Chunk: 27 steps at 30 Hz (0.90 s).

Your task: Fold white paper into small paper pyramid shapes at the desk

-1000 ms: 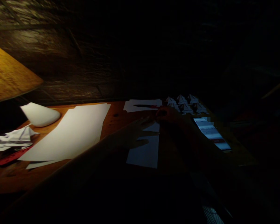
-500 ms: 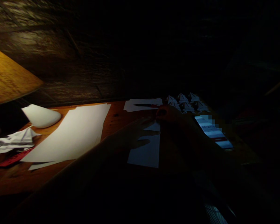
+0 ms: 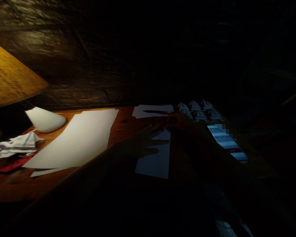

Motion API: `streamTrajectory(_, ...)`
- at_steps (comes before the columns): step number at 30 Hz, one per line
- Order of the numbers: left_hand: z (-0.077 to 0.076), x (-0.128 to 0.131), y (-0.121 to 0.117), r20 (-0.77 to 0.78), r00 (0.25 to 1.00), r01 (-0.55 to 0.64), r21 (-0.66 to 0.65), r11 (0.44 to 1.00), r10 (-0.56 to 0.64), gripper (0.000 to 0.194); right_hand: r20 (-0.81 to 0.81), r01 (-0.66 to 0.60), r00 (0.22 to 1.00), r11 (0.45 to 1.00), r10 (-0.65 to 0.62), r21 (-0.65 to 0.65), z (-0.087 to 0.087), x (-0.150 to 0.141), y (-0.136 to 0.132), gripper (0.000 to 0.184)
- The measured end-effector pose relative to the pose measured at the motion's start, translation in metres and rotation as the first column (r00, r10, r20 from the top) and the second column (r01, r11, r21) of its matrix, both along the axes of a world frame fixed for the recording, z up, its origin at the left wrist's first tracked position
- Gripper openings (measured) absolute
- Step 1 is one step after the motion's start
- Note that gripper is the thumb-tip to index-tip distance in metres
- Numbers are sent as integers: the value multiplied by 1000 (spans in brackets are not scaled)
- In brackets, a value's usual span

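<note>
The scene is very dark. My left hand (image 3: pixel 142 142) lies flat with fingers stretched out on a narrow white sheet of paper (image 3: pixel 156 161) in the middle of the wooden table (image 3: pixel 123 123). My right hand (image 3: pixel 179 121) rests at the sheet's far right corner with fingers curled; shadow hides what they pinch, if anything. Several small folded paper figures (image 3: pixel 199 110) sit in rows just beyond my right hand.
A stack of large white sheets (image 3: pixel 81 138) lies to the left. A lit phone (image 3: pixel 227 141) lies at the right. A lampshade (image 3: pixel 10 79), a white cone-shaped piece (image 3: pixel 45 120), crumpled paper (image 3: pixel 18 144) and a red strip (image 3: pixel 13 163) are far left. More paper with a dark tool (image 3: pixel 153 111) lies behind.
Hardly anything moved. The view shifted slightly; both hands stay on the narrow sheet in the same pose.
</note>
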<state>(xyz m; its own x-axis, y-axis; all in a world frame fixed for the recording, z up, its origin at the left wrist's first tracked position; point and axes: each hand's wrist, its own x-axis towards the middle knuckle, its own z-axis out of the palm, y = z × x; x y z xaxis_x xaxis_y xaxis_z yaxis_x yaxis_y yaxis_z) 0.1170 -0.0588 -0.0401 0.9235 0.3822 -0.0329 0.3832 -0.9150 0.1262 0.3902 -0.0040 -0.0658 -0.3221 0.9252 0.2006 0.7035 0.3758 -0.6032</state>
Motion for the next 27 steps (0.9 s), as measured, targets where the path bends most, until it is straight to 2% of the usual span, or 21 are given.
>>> streamTrajectory(5, -2, -4, -1, 9, 1000, -7, 16, 1000, 7, 56, 11, 25, 1000, 1000, -25, 2, 3, -2, -2, 19)
streamTrajectory(13, 11, -15, -8, -38, 999, -26, 6, 1000, 26, 60, 12, 21, 1000, 999, -21, -24, 0, -1, 2, 20)
streamTrajectory(18, 23, -22, -10, -34, 999, -40, 12, 999, 40, 53, -5, 3, 1000, 1000, -3, -21, -1, 0, 3, 22)
streamTrajectory(23, 36, -22, -13, 22, 993, -116, 31, 993, 115, 50, -14, 0, 1000, 999, -1, -42, -1, 2, 3, 22)
streamTrajectory(27, 37, -21, -9, 56, 989, -143, 59, 988, 140, 50, -13, -9, 1000, 999, 8, -45, -1, 2, 3, 20)
